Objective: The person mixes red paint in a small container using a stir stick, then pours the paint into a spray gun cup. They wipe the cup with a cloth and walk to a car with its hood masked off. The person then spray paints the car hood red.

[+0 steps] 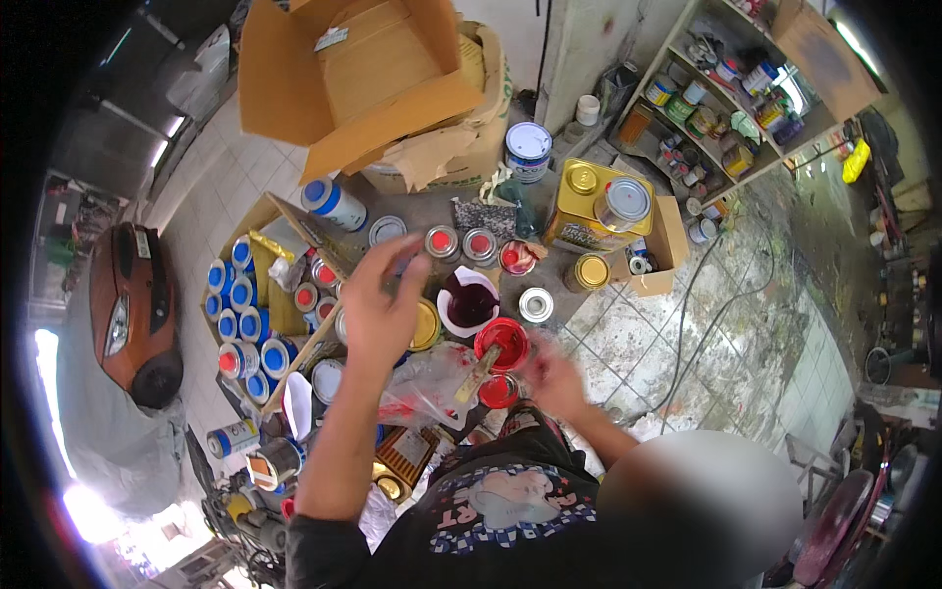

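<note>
My left hand [385,304] reaches over the cans, its fingers bent and apart, with nothing visible in it. Beyond it are small cans with red-centred lids, one a silver can [442,241]. A white bowl [446,312] holding dark red liquid stands right of my left hand. Beside the bowl is a red paint can [520,334], uncovered, with a paint-smeared stir stick [477,377] leaning out toward me. My right hand [555,381] is just right of this can, smeared by motion, so its fingers are unclear. A red lid or can [498,391] lies just nearer me.
A divided box [312,346] of blue-lidded cans stands at left. Clear plastic sheeting [422,393] lies near me. Farther off are a large cardboard box [392,108], a gold square tin [579,211] and a shelf [721,93] of cans. A cable [677,363] crosses the tiled floor.
</note>
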A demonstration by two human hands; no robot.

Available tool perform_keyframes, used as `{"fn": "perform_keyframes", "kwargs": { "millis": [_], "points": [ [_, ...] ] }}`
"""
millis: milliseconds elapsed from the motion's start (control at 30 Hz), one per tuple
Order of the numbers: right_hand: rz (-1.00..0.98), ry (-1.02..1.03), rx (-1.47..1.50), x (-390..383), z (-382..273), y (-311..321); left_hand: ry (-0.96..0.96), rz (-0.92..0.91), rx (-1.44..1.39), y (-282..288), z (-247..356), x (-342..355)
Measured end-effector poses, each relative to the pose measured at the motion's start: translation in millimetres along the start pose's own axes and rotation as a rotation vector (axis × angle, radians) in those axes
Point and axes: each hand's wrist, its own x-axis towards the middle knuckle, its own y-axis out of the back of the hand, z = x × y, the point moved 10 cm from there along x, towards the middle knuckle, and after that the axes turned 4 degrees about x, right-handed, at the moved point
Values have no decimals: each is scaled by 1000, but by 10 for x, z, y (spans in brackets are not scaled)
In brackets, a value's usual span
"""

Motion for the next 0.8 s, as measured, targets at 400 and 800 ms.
{"fn": "perform_keyframes", "kwargs": {
  "millis": [400, 800],
  "points": [
    [-153, -113, -54, -22, 190, -591, 636, -253, -322, -1044, -1459, -2296],
    [-62, -204, 168, -120, 827, -582, 492, -224, 181, -1772, -1530, -1959]
  ]
}}
